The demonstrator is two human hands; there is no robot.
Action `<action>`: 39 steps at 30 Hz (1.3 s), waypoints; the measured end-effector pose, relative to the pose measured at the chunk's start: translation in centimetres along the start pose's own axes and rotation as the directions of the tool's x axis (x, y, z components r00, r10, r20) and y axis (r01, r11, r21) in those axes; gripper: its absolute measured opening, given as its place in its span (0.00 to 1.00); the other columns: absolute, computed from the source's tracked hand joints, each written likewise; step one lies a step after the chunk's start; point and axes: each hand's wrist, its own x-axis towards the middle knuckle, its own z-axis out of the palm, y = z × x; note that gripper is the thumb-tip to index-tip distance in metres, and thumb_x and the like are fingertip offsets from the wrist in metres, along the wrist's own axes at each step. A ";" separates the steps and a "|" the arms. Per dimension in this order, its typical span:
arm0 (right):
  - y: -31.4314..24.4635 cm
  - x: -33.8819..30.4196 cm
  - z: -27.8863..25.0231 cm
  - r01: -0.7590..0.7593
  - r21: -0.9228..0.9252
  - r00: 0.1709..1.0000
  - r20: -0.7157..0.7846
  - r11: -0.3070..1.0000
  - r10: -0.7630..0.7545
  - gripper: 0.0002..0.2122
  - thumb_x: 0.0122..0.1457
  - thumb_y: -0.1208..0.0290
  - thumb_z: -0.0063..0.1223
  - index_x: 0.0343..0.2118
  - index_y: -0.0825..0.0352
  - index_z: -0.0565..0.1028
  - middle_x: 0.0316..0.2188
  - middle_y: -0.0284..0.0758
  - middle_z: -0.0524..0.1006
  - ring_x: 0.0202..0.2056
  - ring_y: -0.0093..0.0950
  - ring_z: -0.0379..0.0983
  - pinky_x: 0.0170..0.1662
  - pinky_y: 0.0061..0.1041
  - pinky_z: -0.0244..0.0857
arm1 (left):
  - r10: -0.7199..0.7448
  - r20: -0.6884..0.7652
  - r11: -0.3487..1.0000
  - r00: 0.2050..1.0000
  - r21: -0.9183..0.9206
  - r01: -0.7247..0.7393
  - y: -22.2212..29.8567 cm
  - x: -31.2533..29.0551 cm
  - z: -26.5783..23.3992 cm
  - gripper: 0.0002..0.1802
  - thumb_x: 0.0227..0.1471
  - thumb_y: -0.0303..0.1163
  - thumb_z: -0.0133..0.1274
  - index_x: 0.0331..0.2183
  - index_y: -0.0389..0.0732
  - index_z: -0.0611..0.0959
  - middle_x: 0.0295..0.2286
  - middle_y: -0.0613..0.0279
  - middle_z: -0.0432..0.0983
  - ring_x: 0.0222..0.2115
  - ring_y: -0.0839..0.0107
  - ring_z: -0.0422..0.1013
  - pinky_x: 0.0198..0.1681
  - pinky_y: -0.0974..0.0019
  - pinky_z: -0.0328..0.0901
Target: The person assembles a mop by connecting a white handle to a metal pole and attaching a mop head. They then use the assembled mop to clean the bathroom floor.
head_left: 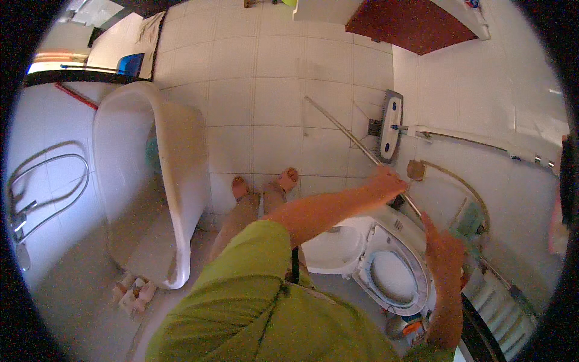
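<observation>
A long thin metal pole [348,134] slants from the floor tiles toward the right wall. Around its middle my left hand [389,182] is closed, the arm stretched across my body. Farther up the pole my right hand [445,244] is also closed on it, with a finger lying along the shaft. Beyond my right hand the pole's far end is hard to make out. Just below the pole is the toilet [339,246], its lid and seat [393,277] raised.
A floor brush [391,127] with a white handle leans by the right wall, near a floor drain [374,127]. At left stands a white bathtub [193,151], with a hand-shower hose [87,175] on the wall. A white radiator [497,314] and a reddish-brown panel [410,24] are at right.
</observation>
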 end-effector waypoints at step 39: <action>-14.6 27.3 -14.0 0.488 0.046 0.843 -0.284 0.872 -0.457 0.14 0.53 0.68 0.39 0.43 0.47 0.68 0.20 0.35 0.73 0.24 0.33 0.72 0.25 0.33 0.64 | -0.494 -0.396 0.721 0.774 0.311 0.619 -25.0 -15.6 -21.2 0.10 0.47 0.27 0.41 0.36 0.42 0.68 0.27 0.54 0.68 0.31 0.56 0.66 0.33 0.57 0.63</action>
